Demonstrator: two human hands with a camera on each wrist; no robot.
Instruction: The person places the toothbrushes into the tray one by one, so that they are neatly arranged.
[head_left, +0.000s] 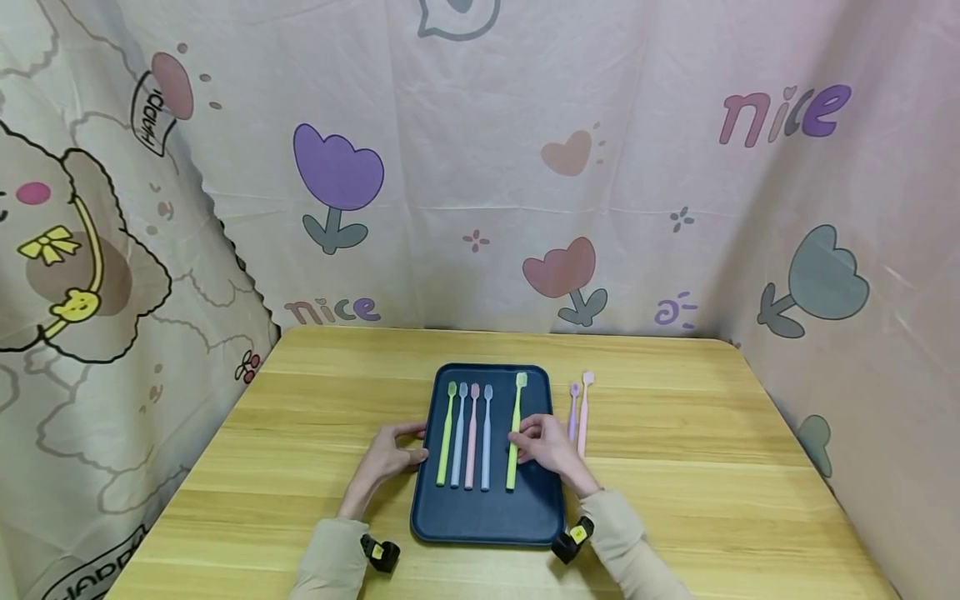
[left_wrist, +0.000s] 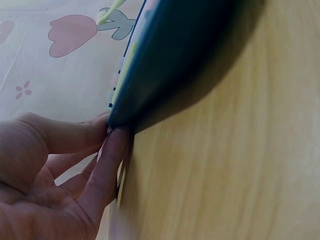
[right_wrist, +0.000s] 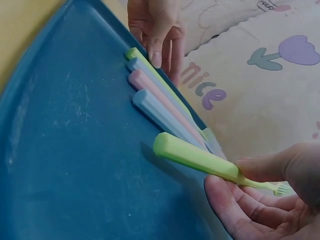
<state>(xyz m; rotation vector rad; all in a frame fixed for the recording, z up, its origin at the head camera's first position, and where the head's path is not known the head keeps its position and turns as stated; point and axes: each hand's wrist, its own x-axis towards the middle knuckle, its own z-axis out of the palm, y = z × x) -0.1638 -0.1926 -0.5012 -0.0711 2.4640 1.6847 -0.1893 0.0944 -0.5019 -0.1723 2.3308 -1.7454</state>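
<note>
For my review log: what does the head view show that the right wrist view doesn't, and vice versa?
Only the head view: the purple toothbrush and pink toothbrush lying on the table beside the tray, plus both sleeves.

Only the right wrist view: pale scuffs on the tray.

Both: the left hand gripping the tray's edge, the right hand pinching a green toothbrush, and the row of green, blue, pink and blue toothbrushes in the tray.
</note>
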